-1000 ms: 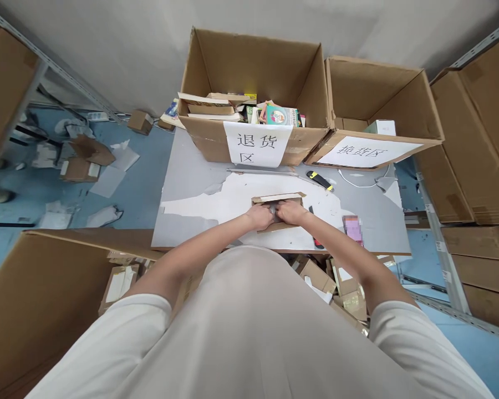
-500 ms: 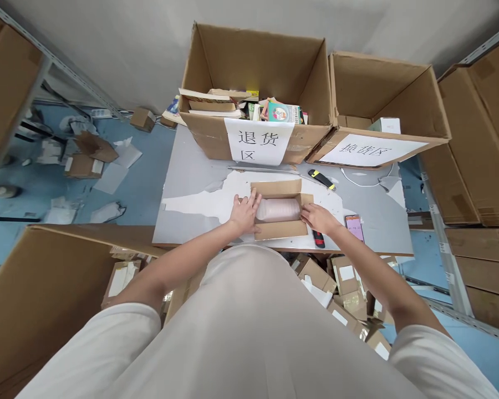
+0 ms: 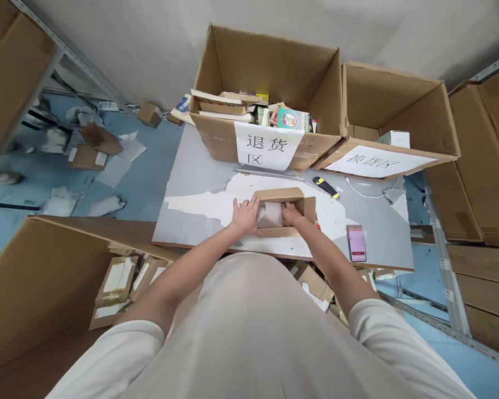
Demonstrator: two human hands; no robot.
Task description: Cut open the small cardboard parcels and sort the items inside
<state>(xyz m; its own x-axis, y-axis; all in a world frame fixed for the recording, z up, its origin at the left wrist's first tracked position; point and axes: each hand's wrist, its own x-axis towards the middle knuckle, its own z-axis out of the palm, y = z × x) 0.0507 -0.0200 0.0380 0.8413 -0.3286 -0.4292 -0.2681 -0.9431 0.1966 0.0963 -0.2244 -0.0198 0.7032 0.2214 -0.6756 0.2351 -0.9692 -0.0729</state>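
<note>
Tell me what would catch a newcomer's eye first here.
Probably the big open carton of books at the table's back, with a white sign on its front. Then the small open box near the front edge: left hand at its left end, right hand inside beside a pale cylinder.

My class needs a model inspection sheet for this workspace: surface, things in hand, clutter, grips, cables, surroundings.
Surface: grey table, covering torn, white patch exposed.
Things in hand: small open cardboard box, a pale wrapped item inside; contents unclear.
Clutter: black-and-yellow cutter beyond the box; phone to its right.
Grips: left grip at the box's left end, fingers spread; right grip inside, at the item's right end.
Cables: white cable lying beyond the phone.
Surroundings: two large signed cartons behind; books in the left one.
</note>
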